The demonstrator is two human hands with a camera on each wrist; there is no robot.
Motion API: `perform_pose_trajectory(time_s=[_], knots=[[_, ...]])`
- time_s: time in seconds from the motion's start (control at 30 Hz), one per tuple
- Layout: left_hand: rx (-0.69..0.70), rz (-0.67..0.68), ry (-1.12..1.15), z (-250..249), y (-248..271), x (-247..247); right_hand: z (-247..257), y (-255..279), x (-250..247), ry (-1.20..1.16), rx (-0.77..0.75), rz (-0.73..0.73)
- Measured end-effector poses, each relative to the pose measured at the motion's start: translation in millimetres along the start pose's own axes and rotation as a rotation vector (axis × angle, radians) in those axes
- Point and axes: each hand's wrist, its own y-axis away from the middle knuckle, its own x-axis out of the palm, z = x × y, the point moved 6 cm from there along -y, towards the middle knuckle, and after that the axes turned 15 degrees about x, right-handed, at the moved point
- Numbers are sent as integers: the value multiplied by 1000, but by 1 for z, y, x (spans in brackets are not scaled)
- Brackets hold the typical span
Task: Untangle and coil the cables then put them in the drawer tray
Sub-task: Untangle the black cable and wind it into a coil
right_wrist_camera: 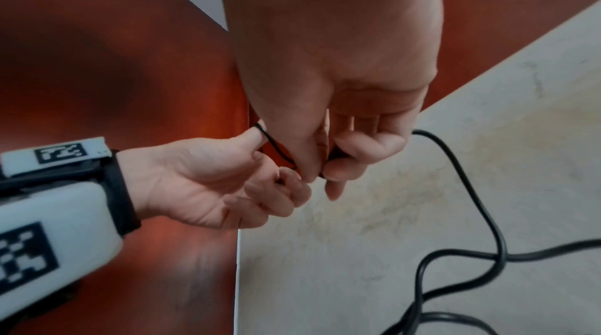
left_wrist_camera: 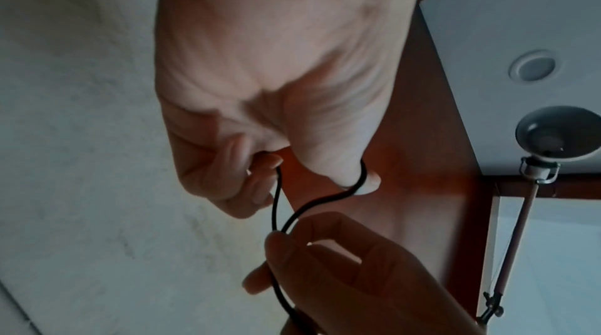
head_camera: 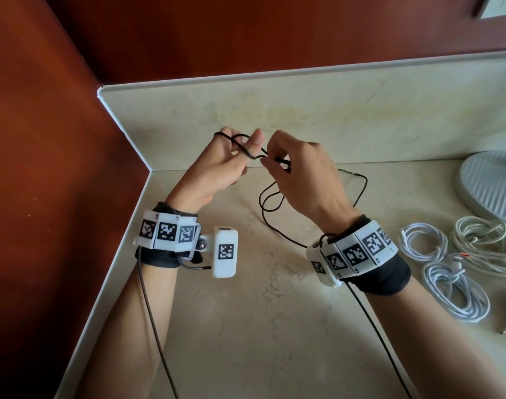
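Both hands raised above marble counter (head_camera: 275,326), near its far left corner. Left hand (head_camera: 217,168): black cable (head_camera: 267,203) looped over raised thumb and a fingertip, other fingers curled toward palm. Right hand (head_camera: 300,174): thumb and fingertips pinching same cable just right of left hand. Rest of cable hangs down, slack loops lying on counter below right hand. Three white cable bundles (head_camera: 453,269) lie on counter at right, well apart from hands, near grey ribbed disc (head_camera: 493,185).

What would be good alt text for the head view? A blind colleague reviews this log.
Two hands raised over a marble counter work a thin black cable: the left hand has it looped over thumb and finger, the right hand pinches it. White cable bundles lie to the right.
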Motion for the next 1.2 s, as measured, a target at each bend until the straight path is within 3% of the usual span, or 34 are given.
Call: perform_pose_trajectory(time_s=[0.4,0.57,0.7,0.8,0.9,0.97,1.1,1.13,1.2], knots=[[-50,-132,113,5,0,12,-3,-3,-4,178,21,-94],[-32,-120,240,-1,-1,19,1,-1,-11,209,-2,-169],[36,-44,194,-3,-1,22,-10,-7,-10,169,93,-96],[165,131,73,-9,5,8,-15,-11,-16,139,99,-86],[172,256,-36,-4,15,-13,-18,-17,-23,94,84,-65],[170,121,-112,-1,20,-37,-19,-17,-21,77,82,-29],[240,-405,-161,-15,34,-74,-20,-15,-14,54,84,46],[287,-439,-230,-25,35,-72,-18,-14,-13,46,72,64],[380,-296,-387,-45,30,-52,-12,-12,-15,52,26,74]])
